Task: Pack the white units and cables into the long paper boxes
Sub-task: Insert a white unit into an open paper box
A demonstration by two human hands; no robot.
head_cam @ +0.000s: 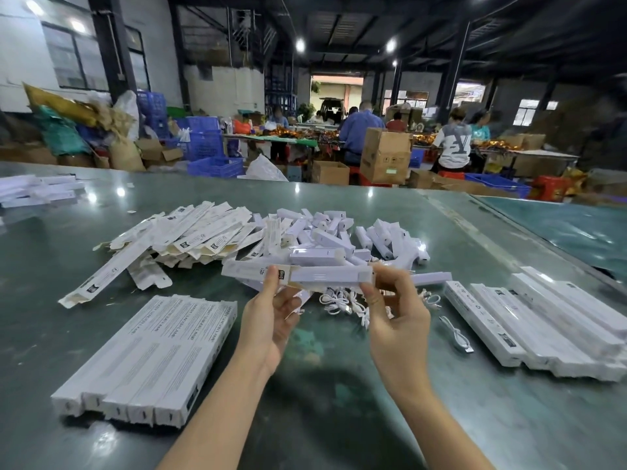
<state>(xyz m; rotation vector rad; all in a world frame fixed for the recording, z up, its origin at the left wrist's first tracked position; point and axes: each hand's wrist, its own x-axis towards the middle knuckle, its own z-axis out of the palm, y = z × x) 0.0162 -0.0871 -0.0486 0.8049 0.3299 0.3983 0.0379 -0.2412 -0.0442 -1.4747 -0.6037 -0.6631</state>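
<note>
My left hand (271, 317) grips a long white paper box (247, 270) near its open end, held level above the green table (339, 385). My right hand (393, 313) pinches the right end of a white unit (325, 275) that sits partly inside that box mouth. Behind them lies a heap of loose white units (339, 232). Coiled white cables (339, 301) lie under my hands, and one more cable (456, 334) lies to the right. Flat unfolded boxes (190, 232) are piled at the left.
A row of filled boxes (149, 354) lies at the near left and another stack (543, 320) at the right. More white boxes (37, 191) sit at the far left edge. Beyond the table are cartons, blue crates and seated people.
</note>
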